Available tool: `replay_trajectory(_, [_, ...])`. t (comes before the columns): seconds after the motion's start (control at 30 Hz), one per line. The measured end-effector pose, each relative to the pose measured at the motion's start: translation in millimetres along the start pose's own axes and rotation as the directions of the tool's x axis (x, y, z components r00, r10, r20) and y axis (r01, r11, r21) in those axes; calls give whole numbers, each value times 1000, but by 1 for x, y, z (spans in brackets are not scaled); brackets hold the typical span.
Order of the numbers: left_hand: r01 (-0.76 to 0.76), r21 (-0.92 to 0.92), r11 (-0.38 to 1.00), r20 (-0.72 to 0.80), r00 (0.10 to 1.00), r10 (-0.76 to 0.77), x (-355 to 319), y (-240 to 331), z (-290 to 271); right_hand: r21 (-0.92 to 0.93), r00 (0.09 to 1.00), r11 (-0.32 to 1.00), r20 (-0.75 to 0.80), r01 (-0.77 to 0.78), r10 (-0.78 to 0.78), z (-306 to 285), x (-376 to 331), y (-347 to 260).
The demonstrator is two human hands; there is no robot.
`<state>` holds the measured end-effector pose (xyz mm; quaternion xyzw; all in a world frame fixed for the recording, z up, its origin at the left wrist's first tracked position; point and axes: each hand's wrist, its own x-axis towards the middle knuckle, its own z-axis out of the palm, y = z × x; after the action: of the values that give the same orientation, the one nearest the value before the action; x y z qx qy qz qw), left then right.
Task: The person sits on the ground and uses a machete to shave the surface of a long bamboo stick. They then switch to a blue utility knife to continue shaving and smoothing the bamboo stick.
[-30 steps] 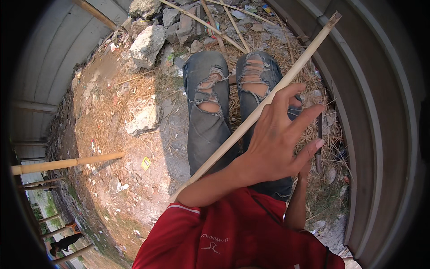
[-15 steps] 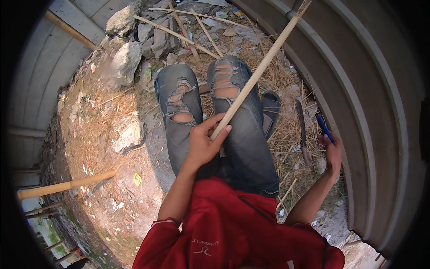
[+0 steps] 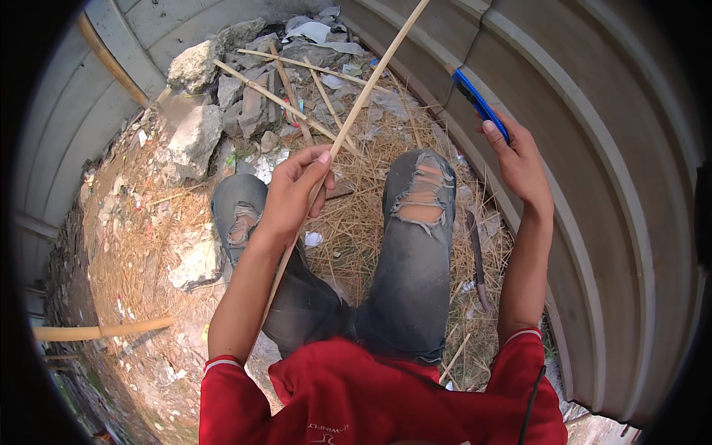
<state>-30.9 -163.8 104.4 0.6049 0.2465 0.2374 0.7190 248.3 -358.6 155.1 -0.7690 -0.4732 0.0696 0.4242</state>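
Blue box cutter (image 3: 480, 105) swung forward since earlier frame | right hand (image 3: 521, 157) grips it, right of bamboo strip (image 3: 357, 113) | nearer left hand (image 3: 297, 189) pinches strip, long axis slanting forward-right

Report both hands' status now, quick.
Left hand: closed, holding a long, pale bamboo strip.
Right hand: closed, holding a blue utility knife.
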Motion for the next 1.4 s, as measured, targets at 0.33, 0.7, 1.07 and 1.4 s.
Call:
replay_trajectory(0.33, [-20, -179, 984, 13, 1000, 22, 82, 30, -23, 842, 976, 508, 219, -181, -15, 57, 142, -82])
replay_trajectory(0.7, [174, -371, 912, 59, 985, -164, 71, -12, -50, 630, 858, 705, 510, -325, -60, 149, 124, -14])
replay_trajectory(1.07, [42, -215, 976, -119, 991, -68, 81, -31, -40, 361, 776, 928, 556, 97, -297, 156, 130, -6])
replay_trajectory(1.4, [-25, -186, 982, -170, 985, -8, 78, -36, -43, 118, 773, 990, 620, 76, -133, 154, 129, -35])
